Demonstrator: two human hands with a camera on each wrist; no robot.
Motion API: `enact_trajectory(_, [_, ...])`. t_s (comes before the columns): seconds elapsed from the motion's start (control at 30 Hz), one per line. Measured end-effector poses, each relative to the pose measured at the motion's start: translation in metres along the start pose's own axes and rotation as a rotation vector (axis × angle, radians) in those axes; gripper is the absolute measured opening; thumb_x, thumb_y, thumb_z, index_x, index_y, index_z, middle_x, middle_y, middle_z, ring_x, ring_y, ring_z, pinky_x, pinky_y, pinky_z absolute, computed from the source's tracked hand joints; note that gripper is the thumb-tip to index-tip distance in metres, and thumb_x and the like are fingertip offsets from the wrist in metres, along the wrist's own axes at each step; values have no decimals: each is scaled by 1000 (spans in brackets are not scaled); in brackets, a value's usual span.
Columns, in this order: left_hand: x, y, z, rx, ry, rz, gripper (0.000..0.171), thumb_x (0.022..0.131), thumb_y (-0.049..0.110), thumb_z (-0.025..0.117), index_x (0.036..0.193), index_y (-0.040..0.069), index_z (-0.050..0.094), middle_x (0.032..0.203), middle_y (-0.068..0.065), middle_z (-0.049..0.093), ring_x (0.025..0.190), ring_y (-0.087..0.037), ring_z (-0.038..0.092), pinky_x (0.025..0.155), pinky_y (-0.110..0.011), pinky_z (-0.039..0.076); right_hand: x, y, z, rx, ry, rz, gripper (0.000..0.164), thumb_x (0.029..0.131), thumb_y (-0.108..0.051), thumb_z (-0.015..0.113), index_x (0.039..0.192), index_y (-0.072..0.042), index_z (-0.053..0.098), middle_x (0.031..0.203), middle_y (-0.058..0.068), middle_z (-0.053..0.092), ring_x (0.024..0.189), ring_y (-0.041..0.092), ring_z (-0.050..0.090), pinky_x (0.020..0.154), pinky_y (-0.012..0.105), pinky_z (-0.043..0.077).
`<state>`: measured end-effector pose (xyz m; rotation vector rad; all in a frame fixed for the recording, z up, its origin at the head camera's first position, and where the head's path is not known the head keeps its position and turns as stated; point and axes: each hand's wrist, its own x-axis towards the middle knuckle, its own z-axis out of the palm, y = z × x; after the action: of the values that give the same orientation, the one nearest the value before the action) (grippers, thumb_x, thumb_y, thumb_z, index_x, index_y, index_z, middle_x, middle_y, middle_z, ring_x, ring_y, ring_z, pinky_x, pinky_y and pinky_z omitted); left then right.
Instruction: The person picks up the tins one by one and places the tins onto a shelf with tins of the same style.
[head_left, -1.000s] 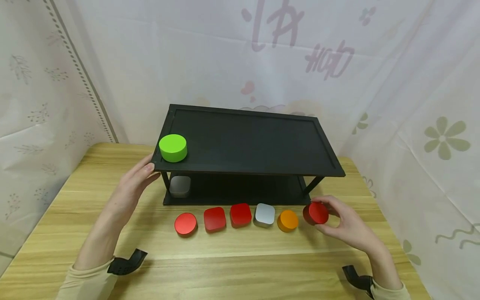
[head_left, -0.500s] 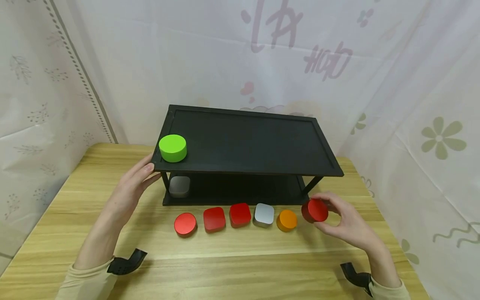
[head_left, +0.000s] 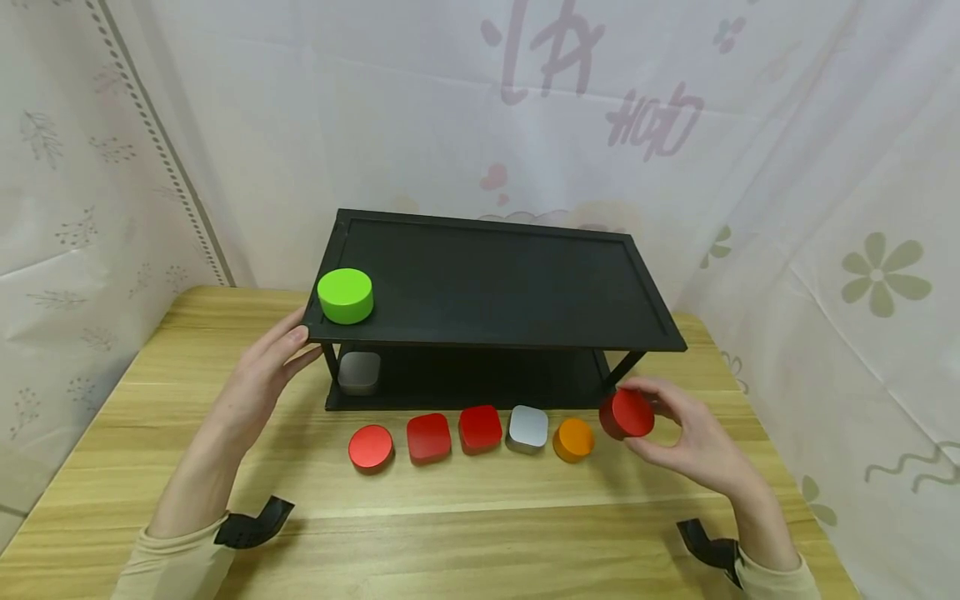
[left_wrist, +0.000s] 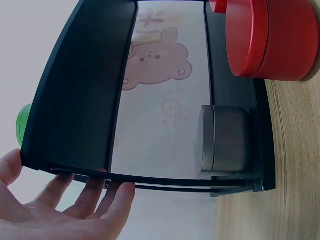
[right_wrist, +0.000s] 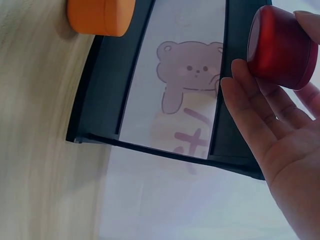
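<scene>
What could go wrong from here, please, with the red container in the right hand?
The red container sits in a fingertip grip of the right hand, so it might slip. Lowered leftward, it could knock the nearby orange container. The green container on top might slide if the left hand, touching the black rack, jolts it.

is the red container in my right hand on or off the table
Off: the right wrist view shows the red container held clear of the table.

Head cam: high, faces fwd & down, frames whole black rectangular two-tier shelf point(head_left: 487, 283). L & R wrist cams: low, close, rolled sideways, looking thru it; both share white bear-print cloth point(left_wrist: 155, 120) behind.
</scene>
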<state>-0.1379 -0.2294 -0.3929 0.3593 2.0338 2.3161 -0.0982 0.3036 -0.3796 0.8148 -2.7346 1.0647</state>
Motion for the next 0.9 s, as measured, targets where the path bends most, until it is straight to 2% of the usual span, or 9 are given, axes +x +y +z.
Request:
enact_trajectory(0.13, [0, 0, 0, 1, 3, -8, 52, 111, 27, 46, 160, 11, 38, 153, 13, 49, 133, 6, 50, 107, -9, 48, 4, -6, -2, -7, 13, -11, 76, 72, 2, 90, 138, -15, 58, 132, 0, 65, 114, -1, 61, 98, 6, 54])
enact_trajectory(0.33, [0, 0, 0, 4, 7, -16, 53, 111, 28, 46, 160, 11, 37, 154, 12, 47, 134, 8, 49, 107, -9, 48, 12, -13, -3, -8, 40, -16, 74, 72, 2, 90, 137, -15, 58, 127, -3, 66, 110, 1, 62, 95, 7, 56])
enact_trajectory(0.53, [0, 0, -1, -8, 3, -11, 52, 111, 27, 46, 159, 11, 38, 152, 13, 49, 134, 8, 49, 107, -9, 48, 21, -19, -2, 6, 87, -35, 72, 71, 4, 91, 134, -11, 60, 122, 2, 67, 106, 2, 61, 93, 7, 57])
enact_trajectory(0.9, [0, 0, -1, 3, -2, -13, 54, 111, 28, 47, 161, 11, 35, 163, 6, 40, 137, 9, 45, 108, -10, 49, 34, -31, -1, 18, 130, -41, 71, 69, 6, 91, 131, -14, 62, 122, -2, 67, 108, 4, 62, 92, 8, 58])
